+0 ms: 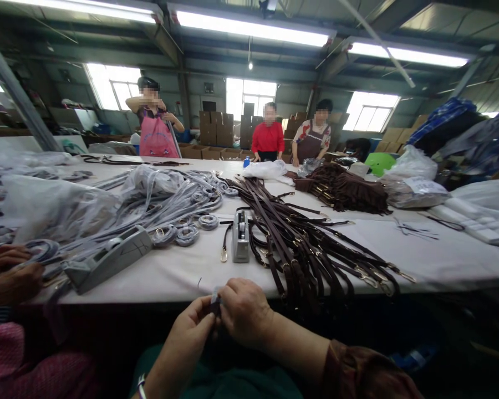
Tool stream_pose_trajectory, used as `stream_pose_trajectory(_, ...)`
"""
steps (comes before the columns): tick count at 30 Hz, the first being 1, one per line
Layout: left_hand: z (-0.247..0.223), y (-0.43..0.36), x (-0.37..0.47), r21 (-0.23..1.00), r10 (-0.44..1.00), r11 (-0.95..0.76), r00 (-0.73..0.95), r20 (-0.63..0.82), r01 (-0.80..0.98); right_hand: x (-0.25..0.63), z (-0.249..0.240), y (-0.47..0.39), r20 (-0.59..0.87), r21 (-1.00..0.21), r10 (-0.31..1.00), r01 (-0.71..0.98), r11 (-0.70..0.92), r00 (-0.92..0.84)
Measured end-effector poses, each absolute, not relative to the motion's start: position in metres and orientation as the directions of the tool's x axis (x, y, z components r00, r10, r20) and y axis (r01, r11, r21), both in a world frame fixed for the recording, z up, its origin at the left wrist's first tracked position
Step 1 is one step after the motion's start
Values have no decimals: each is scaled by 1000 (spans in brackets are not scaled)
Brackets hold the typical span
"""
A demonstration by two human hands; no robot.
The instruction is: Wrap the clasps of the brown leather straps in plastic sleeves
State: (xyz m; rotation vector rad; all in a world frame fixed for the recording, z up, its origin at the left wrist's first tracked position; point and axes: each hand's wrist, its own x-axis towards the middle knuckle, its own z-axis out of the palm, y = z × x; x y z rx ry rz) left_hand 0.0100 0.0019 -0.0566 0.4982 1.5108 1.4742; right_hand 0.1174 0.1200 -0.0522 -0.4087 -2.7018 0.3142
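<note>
My left hand point(188, 337) and my right hand point(248, 313) meet just below the table's front edge, fingers pinched. Between their fingertips is a small pale-grey strip point(215, 297); anything below it is lost in shadow. Just beyond my hands, a grey tape dispenser point(241, 248) stands on the table. To its right lies a large pile of dark brown straps point(293, 244) with gold-coloured buckles and clips, some ends hanging over the front edge. One short dark strap with a metal clip point(224, 255) lies left of the dispenser.
Grey straps point(166, 205), some coiled, cover the table's left side with plastic bags point(58, 205). A bigger tape dispenser point(110, 257) sits near a co-worker's hands point(12, 277). Brown pieces point(341, 188) are heaped at the back right. Several people stand across the table point(399, 249).
</note>
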Motion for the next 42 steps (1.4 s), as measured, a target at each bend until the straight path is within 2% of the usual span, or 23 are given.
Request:
stream_pose_trajectory(3, -55, 2, 11, 934, 815, 219, -473, -334, -281, 113, -57, 123, 294, -216, 313, 257, 942, -903)
stream_pose_trajectory(7, -57, 2, 11, 935, 827, 246, -448, -339, -254, 114, -55, 120, 268, -236, 297, 237, 943, -916)
stream_pose_trajectory(11, -60, 1, 7, 927, 848, 244, -400, -347, -285, 120, -48, 113, 346, -340, 187, 63, 938, -919)
stream_pose_trajectory(14, -59, 0, 2, 940, 879, 252, -351, -322, -232, 121, -45, 118, 403, -439, 115, -82, 895, -908)
stream_pose_trajectory(17, -54, 0, -4, 943, 884, 298, -330, -331, -147, 117, -49, 127, 357, -520, 72, -134, 843, -931)
stream_pose_trajectory(20, -50, 0, -9, 926, 875, 366, -307, -375, -88, 115, -57, 131, 273, -590, 123, -65, 805, -954)
stream_pose_trajectory(22, -49, -3, -14, 922, 886, 384, -258, -385, -59, 116, -60, 132, 223, -690, 192, -15, 724, -956)
stream_pose_trajectory(25, -54, -13, -25, 940, 930, 342, -145, -339, -5, 120, -59, 140, 200, -825, 321, 18, 564, -926)
stream_pose_trajectory(28, -66, -25, -38, 957, 954, 290, -84, -288, 15, 124, -56, 155, 210, -895, 491, 36, 444, -845)
stream_pose_trajectory(31, -78, -34, -45, 958, 944, 284, -183, -273, 37, 125, -59, 169, 214, -896, 567, 71, 438, -796)
stream_pose_trajectory(33, -77, -35, -43, 957, 935, 283, -244, -259, 69, 124, -61, 171, 279, -852, 512, 37, 523, -813)
stream_pose_trajectory(36, -64, -27, -34, 951, 943, 272, -237, -233, 148, 121, -60, 161, 391, -770, 380, -71, 635, -838)
stream_pose_trajectory(39, -44, -11, -24, 943, 950, 261, -230, -212, 207, 115, -52, 142, 398, -764, 316, -120, 634, -861)
stream_pose_trajectory(42, -33, 3, -19, 937, 965, 226, -190, -179, 265, 109, -46, 129, 363, -799, 306, -125, 589, -880)
